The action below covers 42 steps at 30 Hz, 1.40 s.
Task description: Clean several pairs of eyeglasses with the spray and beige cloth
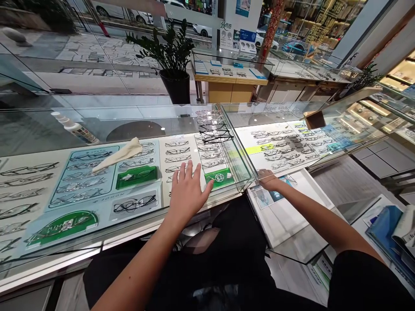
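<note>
My left hand (187, 190) lies flat with fingers spread on the glass top of a display counter (181, 202), over rows of eyeglasses. My right hand (268, 179) rests at the corner where two glass cases meet, its fingers laid over the edge and partly hard to make out. Several eyeglasses (216, 137) with dark frames lie just beyond my left hand. Further left on the glass are a cream cloth (121, 154) and a white spray bottle (75, 128). Neither hand holds anything I can see.
A white drawer (298, 216) stands pulled out below my right forearm. A brown box-like object (314, 120) sits on the right case. Beyond the counter are a potted plant (175, 82) and another display case (230, 80). Blue folders (387, 233) lie at the lower right.
</note>
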Motion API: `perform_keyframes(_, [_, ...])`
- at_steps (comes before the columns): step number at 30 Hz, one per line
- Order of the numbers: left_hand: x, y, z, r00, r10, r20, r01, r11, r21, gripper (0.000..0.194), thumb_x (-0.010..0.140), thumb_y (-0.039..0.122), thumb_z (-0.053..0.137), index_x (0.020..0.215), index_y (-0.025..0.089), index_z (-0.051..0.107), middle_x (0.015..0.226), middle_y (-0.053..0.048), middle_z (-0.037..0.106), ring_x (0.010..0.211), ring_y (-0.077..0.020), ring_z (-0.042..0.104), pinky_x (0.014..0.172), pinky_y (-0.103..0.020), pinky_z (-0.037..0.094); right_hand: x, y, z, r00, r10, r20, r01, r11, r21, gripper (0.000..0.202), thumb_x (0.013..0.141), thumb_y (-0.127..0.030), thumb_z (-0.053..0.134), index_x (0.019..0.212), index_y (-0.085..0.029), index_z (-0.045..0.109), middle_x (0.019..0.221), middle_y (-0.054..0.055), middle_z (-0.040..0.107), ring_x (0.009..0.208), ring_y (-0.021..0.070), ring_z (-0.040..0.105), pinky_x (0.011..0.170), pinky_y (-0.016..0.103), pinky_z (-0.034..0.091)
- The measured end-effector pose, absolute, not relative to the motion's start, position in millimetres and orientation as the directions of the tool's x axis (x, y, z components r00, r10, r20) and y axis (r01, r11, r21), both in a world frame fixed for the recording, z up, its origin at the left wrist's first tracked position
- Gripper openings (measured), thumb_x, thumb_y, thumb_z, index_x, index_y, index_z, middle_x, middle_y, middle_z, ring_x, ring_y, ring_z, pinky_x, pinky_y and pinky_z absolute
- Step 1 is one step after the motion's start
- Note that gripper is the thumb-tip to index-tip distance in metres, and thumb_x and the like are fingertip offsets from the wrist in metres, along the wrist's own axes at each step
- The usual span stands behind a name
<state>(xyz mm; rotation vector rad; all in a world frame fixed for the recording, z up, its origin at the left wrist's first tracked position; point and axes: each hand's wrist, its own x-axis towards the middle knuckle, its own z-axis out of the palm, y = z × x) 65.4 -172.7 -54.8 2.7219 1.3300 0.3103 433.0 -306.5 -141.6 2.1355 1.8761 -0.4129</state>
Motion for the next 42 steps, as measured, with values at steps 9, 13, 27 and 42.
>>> perform_keyframes(9, [67,-178,-58,0.593,0.792,0.142,0.772,-0.610,0.178,0.083,0.108,0.066,0.033,0.169,0.011,0.041,0.179,-0.021,0.029,0.169,-0.0411,0.023,0.137,-0.061,0.021,369,-353,-27,-0.109,0.636,-0.764,0.949,-0.161,-0.269,0.044,0.106,-0.050,0.051,0.090,-0.020,0.078,0.098,0.011,0.084,0.088,0.0288,0.080,0.076,0.036,0.054])
perform_keyframes(13, [67,-179,-59,0.589,0.794,0.150,0.768,-0.608,0.203,0.083,0.107,0.067,0.033,0.169,0.011,0.042,0.179,-0.021,0.029,0.169,-0.0408,0.022,0.137,-0.061,0.021,338,-336,53,-0.124,0.670,-0.732,0.930,-0.179,-0.322,0.051,0.108,-0.059,0.044,0.081,-0.023,0.069,0.072,0.005,0.079,0.068,0.0232,0.074,0.067,0.033,0.047])
perform_keyframes(27, [66,-178,-62,0.574,0.801,0.169,0.761,-0.598,0.252,0.083,0.107,0.068,0.032,0.168,0.012,0.044,0.179,-0.020,0.031,0.169,-0.0402,0.022,0.137,-0.062,0.021,337,-141,23,-0.191,0.980,-0.062,0.954,0.200,0.224,0.045,0.110,-0.040,0.050,0.133,-0.013,0.078,0.160,0.016,0.061,0.142,0.0410,0.055,0.114,0.055,0.047])
perform_keyframes(42, [67,-177,-68,0.560,0.795,0.234,0.758,-0.605,0.245,0.081,0.106,0.067,0.035,0.165,0.014,0.048,0.177,-0.020,0.036,0.168,-0.0389,0.027,0.136,-0.060,0.023,329,-133,-21,-0.176,0.984,0.027,0.953,0.164,0.257,0.052,0.108,-0.037,0.048,0.149,-0.010,0.065,0.169,0.018,0.052,0.150,0.0415,0.047,0.122,0.056,0.039])
